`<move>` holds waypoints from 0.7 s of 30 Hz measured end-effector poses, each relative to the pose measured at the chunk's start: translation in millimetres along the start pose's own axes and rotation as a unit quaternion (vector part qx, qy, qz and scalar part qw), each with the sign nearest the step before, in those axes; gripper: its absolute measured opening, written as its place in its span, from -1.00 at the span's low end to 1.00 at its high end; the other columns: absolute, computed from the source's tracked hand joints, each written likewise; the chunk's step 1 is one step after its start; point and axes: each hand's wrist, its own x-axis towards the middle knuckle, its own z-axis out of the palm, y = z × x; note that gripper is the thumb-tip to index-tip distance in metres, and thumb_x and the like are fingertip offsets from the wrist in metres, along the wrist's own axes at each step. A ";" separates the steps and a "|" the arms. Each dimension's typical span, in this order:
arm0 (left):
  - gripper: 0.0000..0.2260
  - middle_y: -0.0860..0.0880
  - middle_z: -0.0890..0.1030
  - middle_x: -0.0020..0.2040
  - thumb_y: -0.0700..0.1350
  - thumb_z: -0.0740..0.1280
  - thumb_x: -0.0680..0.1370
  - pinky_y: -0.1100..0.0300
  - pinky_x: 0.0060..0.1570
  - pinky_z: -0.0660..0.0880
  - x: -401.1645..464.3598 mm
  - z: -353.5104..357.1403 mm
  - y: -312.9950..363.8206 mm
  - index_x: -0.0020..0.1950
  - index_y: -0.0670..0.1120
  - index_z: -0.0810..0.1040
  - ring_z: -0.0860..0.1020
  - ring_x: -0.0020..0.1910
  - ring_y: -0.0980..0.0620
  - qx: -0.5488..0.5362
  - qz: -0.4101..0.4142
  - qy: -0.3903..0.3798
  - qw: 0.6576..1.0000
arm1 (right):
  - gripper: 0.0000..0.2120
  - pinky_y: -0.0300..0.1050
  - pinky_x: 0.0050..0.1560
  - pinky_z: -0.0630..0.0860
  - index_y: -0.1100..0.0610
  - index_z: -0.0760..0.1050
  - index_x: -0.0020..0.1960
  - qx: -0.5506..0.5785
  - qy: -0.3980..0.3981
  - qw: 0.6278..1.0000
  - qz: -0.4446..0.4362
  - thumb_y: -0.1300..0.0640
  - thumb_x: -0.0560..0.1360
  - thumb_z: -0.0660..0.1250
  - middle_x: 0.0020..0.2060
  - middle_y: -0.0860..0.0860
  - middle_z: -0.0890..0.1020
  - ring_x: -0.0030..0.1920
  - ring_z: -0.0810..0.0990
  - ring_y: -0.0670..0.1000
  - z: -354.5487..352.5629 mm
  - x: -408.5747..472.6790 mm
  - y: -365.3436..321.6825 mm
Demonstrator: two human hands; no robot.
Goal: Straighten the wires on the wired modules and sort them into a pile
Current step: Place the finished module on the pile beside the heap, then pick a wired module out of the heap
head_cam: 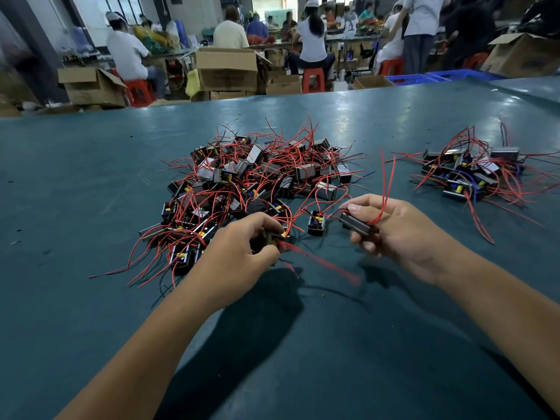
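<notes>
Red-wired module gripped in right hand, another module pinched in left hand; tangled heap beyond, smaller pile far right on teal surface.

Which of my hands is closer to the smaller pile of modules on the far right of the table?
Right. The right hand holds a module, with bare table between it and the smaller pile. The left hand grips another module at the big pile's near edge, farther away.

Glossy teal table; plastic-coated red wires
</notes>
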 end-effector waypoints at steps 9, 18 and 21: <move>-0.87 -0.31 0.69 -0.01 -0.40 0.19 0.59 0.07 -0.13 0.67 -0.1 5.7 11.2 0.04 -0.21 0.42 0.70 -0.01 -0.23 -0.416 -0.131 -0.007 0.900 | -0.84 -0.34 -0.28 0.39 -0.04 0.54 -0.18 -0.427 0.043 0.896 -0.116 -0.06 0.54 0.38 -0.29 -0.08 0.65 -0.25 0.57 -0.07 -8.9 7.7 16.5; -0.91 -0.24 0.71 -0.01 -0.29 0.16 0.66 0.01 -0.19 0.67 2.0 2.3 9.4 -0.03 -0.16 0.36 0.72 -0.08 -0.21 -0.392 -0.135 0.068 0.907 | -0.89 -0.35 -0.35 0.33 0.03 0.54 -0.15 -0.330 0.270 0.867 -0.258 0.13 0.56 0.35 -0.38 -0.05 0.57 -0.38 0.46 -0.09 -14.1 1.5 0.5; -0.95 -0.17 0.73 -0.10 -0.25 0.15 0.68 0.13 -0.47 0.55 1.3 4.3 12.0 0.02 -0.16 0.35 0.67 -0.36 -0.16 -0.308 -0.095 0.070 0.944 | -0.92 -0.41 -0.28 0.32 0.13 0.55 -0.10 -0.321 0.271 0.807 -0.415 0.19 0.57 0.32 -0.37 -0.03 0.54 -0.36 0.43 -0.04 4.0 -20.9 -13.3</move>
